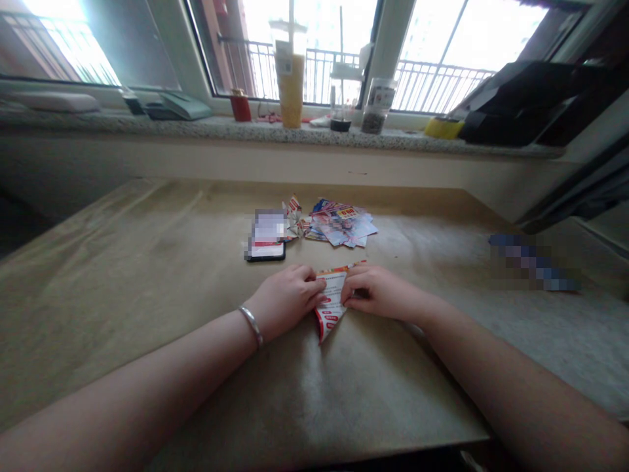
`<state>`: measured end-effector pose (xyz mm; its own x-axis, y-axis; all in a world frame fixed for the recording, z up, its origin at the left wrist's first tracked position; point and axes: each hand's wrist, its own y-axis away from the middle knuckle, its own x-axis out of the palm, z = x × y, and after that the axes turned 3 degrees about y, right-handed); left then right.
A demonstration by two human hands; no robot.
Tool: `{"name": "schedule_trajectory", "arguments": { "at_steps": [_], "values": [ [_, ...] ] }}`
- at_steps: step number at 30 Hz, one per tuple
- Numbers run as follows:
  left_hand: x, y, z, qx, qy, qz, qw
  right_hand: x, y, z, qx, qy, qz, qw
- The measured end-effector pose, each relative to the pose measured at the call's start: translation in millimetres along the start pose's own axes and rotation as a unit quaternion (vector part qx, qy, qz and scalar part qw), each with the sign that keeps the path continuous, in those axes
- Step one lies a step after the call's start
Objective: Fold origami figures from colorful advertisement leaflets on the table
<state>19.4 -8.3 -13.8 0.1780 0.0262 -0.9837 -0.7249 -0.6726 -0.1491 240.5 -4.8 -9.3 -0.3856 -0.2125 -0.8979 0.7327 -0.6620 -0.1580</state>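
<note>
1. A phone point(268, 237) lies flat on the beige table point(162, 282); a large part of its surface is hidden by blurred squares.
2. The folded paper point(332, 298), white with red and orange print, is on the table, to the right of the phone and nearer to the person. Its lower part narrows to a point, which is directed toward the person.
3. The left hand point(289, 294) is nearer to the person than the phone and slightly to its right. Its grip is narrow: the thumb and fingers hold the left edge of the folded paper. A silver bracelet point(251, 326) goes around this wrist.
4. The right hand point(378, 290) is farther to the right of the phone. Its fingers are curled and hold the right edge of the same paper; how the fingertips lie underneath, I cannot tell.
5. Just beside the phone, on its right, there are some creased paper pieces point(293, 223), and next to them overlapping printed cards point(344, 224).
6. Well apart from the phone, far to the right, lies a bluish thing point(533, 262), too blurred to recognise.
7. Beyond the phone, the windowsill point(196, 129) bears a red jar point(240, 107) and a tall yellow container point(291, 92).
</note>
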Motion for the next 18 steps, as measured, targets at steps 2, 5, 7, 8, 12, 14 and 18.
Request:
{"name": "schedule_trajectory", "arguments": {
  "at_steps": [2,5,7,8,12,14,18],
  "values": [
    [0.1,-0.5,0.5,0.003,0.003,0.003,1.0,0.7,-0.3,0.6,0.003,0.0,0.0,1.0],
    [-0.6,0.1,-0.4,0.004,0.007,0.005,1.0,2.5,-0.7,2.5,0.014,0.02,-0.005,1.0],
    [-1.3,0.9,-1.6,0.002,0.006,0.006,1.0,3.4,-0.8,3.5,0.032,0.045,-0.011,0.998],
    [-1.7,1.3,-2.1,0.002,0.006,0.006,1.0,3.7,-0.6,3.7,0.044,0.058,-0.015,0.997],
    [-2.9,2.1,-3.4,0.003,0.012,0.004,1.0,3.1,0.7,1.9,0.09,0.082,-0.027,0.992],
    [-3.1,2.3,-3.5,0.004,0.014,0.004,1.0,2.5,1.5,-0.1,0.107,0.084,-0.032,0.99],
    [-2.9,2.7,-3.4,0.005,0.013,0.001,1.0,2.0,2.6,-3.1,0.119,0.083,-0.033,0.989]
  ]
}}
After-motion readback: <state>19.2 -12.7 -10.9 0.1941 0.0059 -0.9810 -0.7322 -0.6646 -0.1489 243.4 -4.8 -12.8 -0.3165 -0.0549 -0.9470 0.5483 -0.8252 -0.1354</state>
